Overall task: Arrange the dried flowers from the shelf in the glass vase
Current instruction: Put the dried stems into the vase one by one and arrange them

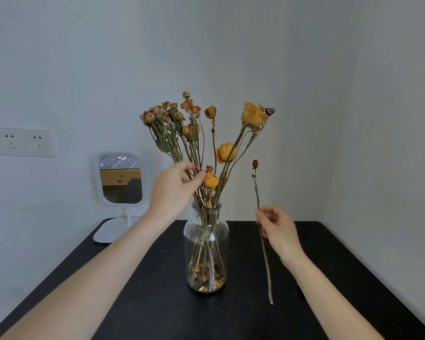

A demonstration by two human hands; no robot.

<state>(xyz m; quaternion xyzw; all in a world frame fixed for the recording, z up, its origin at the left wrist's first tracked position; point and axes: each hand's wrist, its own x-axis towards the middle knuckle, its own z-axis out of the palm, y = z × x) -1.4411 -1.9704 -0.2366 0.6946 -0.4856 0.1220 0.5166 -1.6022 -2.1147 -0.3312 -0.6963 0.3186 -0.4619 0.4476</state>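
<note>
A clear glass vase [206,244] stands mid-table, with fallen petals at its bottom. Several dried orange and yellow flowers [227,152] rise from its neck and fan out. My left hand [174,186] reaches in from the left and pinches a few of the stems just above the vase's mouth. To the right of the vase, my right hand [277,228] holds a single thin dried stem [264,244] upright; it has a small dark red bud at the top. Its lower end hangs just above the table.
The black table [145,303] sits in a corner between two pale walls. A white stand mirror [120,179] is at the back left. A wall socket plate [20,142] is on the left wall. Small crumbs lie scattered on the table.
</note>
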